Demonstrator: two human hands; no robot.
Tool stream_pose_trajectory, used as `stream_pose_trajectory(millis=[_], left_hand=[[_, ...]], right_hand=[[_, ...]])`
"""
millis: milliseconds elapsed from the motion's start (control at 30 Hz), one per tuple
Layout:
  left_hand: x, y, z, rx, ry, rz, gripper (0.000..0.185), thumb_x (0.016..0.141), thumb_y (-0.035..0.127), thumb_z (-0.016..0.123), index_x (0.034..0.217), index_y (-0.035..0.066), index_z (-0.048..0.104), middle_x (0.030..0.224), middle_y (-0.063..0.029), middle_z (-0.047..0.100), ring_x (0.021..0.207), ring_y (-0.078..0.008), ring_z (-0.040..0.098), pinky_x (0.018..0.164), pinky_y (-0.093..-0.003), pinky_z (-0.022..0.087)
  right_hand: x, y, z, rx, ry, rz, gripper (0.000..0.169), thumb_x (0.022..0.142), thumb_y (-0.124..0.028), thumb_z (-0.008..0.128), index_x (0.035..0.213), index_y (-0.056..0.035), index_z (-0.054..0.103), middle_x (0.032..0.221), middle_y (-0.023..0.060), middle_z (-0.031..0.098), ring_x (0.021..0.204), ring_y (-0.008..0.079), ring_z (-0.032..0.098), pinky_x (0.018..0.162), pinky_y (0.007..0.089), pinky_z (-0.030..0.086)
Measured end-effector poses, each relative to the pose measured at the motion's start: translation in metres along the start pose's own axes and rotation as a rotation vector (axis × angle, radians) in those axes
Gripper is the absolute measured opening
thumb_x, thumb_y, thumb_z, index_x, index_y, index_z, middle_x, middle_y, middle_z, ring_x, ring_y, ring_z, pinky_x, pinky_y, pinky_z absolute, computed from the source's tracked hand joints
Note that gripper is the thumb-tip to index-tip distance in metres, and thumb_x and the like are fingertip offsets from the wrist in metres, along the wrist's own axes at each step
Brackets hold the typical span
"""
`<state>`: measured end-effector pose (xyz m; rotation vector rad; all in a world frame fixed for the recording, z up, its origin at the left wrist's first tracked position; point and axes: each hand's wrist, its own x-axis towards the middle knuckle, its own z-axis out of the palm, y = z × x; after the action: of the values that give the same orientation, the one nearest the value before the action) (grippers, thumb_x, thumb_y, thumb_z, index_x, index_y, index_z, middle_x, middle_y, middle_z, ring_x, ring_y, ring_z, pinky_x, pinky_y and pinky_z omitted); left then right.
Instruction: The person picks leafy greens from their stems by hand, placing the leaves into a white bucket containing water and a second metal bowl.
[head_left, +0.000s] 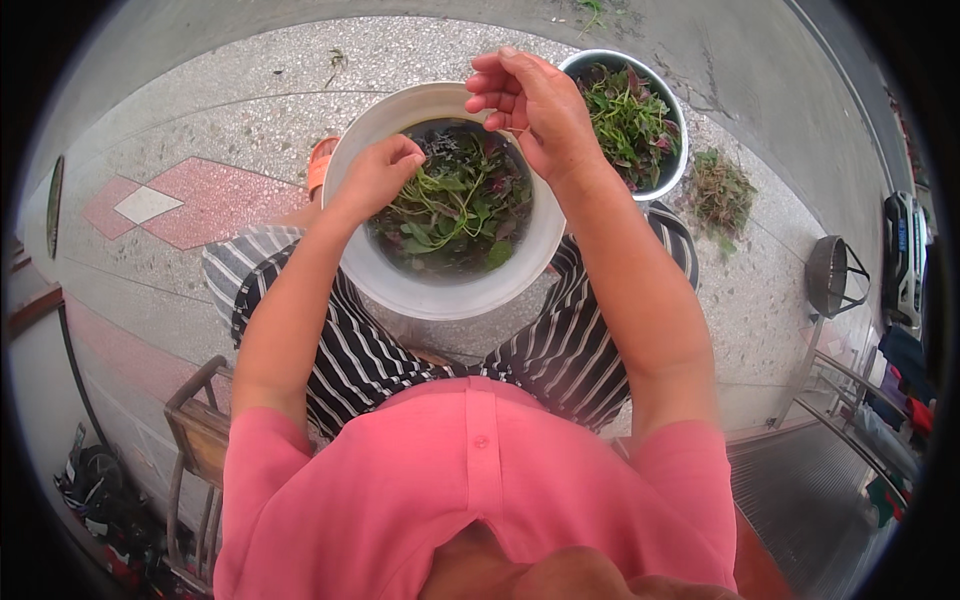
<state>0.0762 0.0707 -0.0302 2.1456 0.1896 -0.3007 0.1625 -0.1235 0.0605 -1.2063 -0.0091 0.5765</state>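
A large pale metal basin (450, 304) stands between my knees, holding dark water. Leafy green stems (465, 202) with some purple leaves float in it. My left hand (384, 174) is over the basin's left side, its thumb and fingers pinched at the edge of the greens; whether a stem is between them is hard to see. Raised above the basin's upper right rim, my right hand (536, 109) has its fingers apart and loosely curled, with a thin stem bit near the palm. Beside it, at the upper right, a smaller metal bowl (679, 161) is full of green and purple leaves.
A pile of wilted stems (718, 191) lies on the speckled floor right of the bowl. Farther right are a dark basket with a handle (829, 277) and a metal rack (832, 367) with clothes. A wooden chair (199, 435) stands at my left. Loose sprigs (336, 64) lie beyond the basin.
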Motion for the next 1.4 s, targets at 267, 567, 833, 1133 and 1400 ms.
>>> stream_pose_trajectory(millis=[267, 567, 833, 1133, 1400], left_hand=[[0.004, 0.052, -0.038, -0.774, 0.042, -0.093, 0.016, 0.090, 0.021, 0.056, 0.097, 0.007, 0.057, 0.082, -0.0003, 0.061, 0.071, -0.0090, 0.060, 0.061, -0.0182, 0.044], [-0.003, 0.069, -0.046, -1.047, -0.074, -0.001, 0.024, 0.090, 0.018, 0.053, 0.110, 0.004, 0.055, 0.091, -0.0030, 0.061, 0.077, -0.0091, 0.061, 0.060, -0.0173, 0.046], [0.001, 0.033, -0.024, -0.405, 0.012, -0.068, 0.027, 0.086, 0.019, 0.055, 0.112, 0.009, 0.056, 0.100, -0.0066, 0.060, 0.084, -0.0158, 0.061, 0.070, -0.0290, 0.048], [-0.013, -0.013, 0.040, 0.710, -0.356, 0.121, 0.030, 0.079, 0.018, 0.057, 0.108, 0.012, 0.059, 0.097, -0.0104, 0.059, 0.093, -0.0286, 0.059, 0.081, -0.0389, 0.047], [0.002, -0.012, 0.058, 0.672, -0.059, 0.342, 0.022, 0.075, 0.007, 0.054, 0.094, 0.012, 0.064, 0.092, -0.0113, 0.055, 0.086, -0.0278, 0.059, 0.067, -0.0384, 0.050]], right_hand=[[-0.004, 0.028, -0.007, -0.604, -0.150, 0.112, 0.036, 0.079, -0.022, 0.062, 0.110, -0.0042, 0.057, 0.079, 0.0054, 0.062, 0.065, 0.0108, 0.059, 0.055, 0.0261, 0.046], [-0.006, 0.036, 0.011, -0.834, -0.147, 0.001, 0.024, 0.078, -0.021, 0.062, 0.095, -0.0043, 0.064, 0.076, 0.0076, 0.064, 0.069, 0.0162, 0.060, 0.064, 0.0305, 0.047], [-0.003, 0.035, 0.002, -0.466, -0.164, 0.066, 0.013, 0.086, -0.016, 0.055, 0.094, -0.0062, 0.060, 0.086, 0.0011, 0.061, 0.073, 0.0080, 0.057, 0.057, 0.0214, 0.045], [-0.009, 0.004, -0.005, 0.099, -0.226, -0.095, 0.026, 0.086, -0.007, 0.049, 0.110, -0.0052, 0.055, 0.090, 0.0067, 0.063, 0.080, 0.0165, 0.061, 0.069, 0.0305, 0.049], [-0.008, -0.003, -0.004, 0.163, -0.320, -0.100, 0.019, 0.088, -0.024, 0.056, 0.094, -0.0062, 0.052, 0.075, 0.0027, 0.054, 0.070, 0.0121, 0.055, 0.064, 0.0251, 0.044]])
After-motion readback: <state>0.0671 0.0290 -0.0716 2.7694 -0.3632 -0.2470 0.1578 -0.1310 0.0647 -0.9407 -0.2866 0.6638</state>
